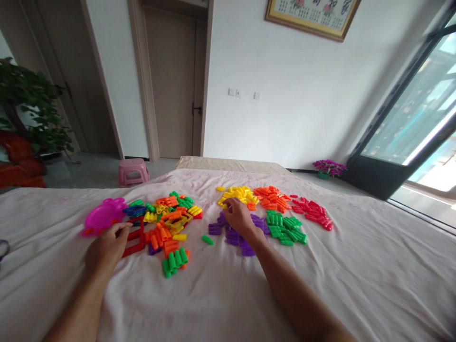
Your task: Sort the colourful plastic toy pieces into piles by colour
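My left hand point(109, 244) is closed at the edge of a red square plastic frame point(134, 248), left of a mixed heap of coloured toy pieces. Close beyond this hand lies a pink plastic dish point(105, 214) with a scalloped end. The mixed heap holds orange tubes point(160, 233), green tubes point(175, 261) and yellow frames point(182, 223). Reaching over the purple tubes point(233, 236), my right hand point(239, 217) has its fingers curled down at the near edge of the yellow tubes point(240, 194). A yellow tube shows at its fingertips, partly covered.
Sorted piles of orange point(272, 198), green point(287, 229) and red tubes point(313, 213) lie on the right. A single green tube point(207, 240) sits between the groups. The pale cloth point(356, 285) is wrinkled. Beyond the bed stands a pink stool point(133, 172).
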Demonstrator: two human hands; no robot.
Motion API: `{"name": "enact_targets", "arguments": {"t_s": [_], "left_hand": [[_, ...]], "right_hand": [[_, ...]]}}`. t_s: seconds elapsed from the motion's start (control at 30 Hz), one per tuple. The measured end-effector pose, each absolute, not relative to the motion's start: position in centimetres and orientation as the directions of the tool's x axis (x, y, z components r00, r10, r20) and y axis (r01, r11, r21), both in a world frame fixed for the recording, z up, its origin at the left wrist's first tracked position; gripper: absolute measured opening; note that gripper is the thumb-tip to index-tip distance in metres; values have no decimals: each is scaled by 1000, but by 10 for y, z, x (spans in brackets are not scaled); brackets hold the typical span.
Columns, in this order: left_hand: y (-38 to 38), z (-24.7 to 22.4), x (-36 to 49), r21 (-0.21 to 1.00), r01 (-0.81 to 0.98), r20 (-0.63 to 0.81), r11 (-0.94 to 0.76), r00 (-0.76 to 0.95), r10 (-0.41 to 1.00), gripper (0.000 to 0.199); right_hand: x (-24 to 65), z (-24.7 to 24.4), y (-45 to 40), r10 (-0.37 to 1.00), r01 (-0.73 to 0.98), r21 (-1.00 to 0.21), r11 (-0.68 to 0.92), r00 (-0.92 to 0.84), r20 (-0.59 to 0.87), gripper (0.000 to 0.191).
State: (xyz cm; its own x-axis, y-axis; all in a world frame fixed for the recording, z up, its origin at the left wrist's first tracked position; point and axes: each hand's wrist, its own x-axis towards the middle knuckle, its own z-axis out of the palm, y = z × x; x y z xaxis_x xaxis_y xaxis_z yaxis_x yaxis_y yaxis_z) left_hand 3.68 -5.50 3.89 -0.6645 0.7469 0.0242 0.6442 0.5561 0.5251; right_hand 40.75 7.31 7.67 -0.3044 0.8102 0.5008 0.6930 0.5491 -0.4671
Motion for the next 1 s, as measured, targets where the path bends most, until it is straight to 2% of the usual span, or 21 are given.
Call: {"name": "enact_targets", "arguments": {"t_s": [0.1, 0.17, 0.23, 0.33, 0.43, 0.53, 0.7, 1.0], "left_hand": [[-55, 39, 37, 526, 644, 19, 555, -661, 750, 47], [-54, 38, 36, 525, 649, 26, 550, -658, 752, 47], [-54, 36, 34, 525, 654, 36, 545, -657, 753, 47], [-53, 33, 33, 522, 660, 47, 541, -656, 754, 48], [-53, 33, 33, 519, 661, 45, 542, -655, 754, 49], [-53, 32, 33, 523, 663, 41, 536, -647, 761, 49], [-52, 29, 30, 521, 668, 50, 532, -645, 762, 47], [-52, 26, 27, 554, 661, 74, 507, -645, 760, 45]], "right_hand": [[427, 80, 94, 814, 700, -559, 445, -55, 579, 39], [433, 82, 98, 801, 669, -594, 447, -4, 599, 43], [430, 83, 94, 786, 657, -572, 491, -51, 616, 42], [414, 80, 80, 757, 649, -482, 589, -234, 610, 42], [392, 72, 65, 721, 624, -395, 674, -440, 535, 50], [374, 59, 55, 707, 631, -327, 703, -573, 414, 60], [355, 45, 49, 712, 670, -246, 701, -632, 307, 70], [329, 52, 62, 712, 679, -222, 700, -640, 290, 61]]}}
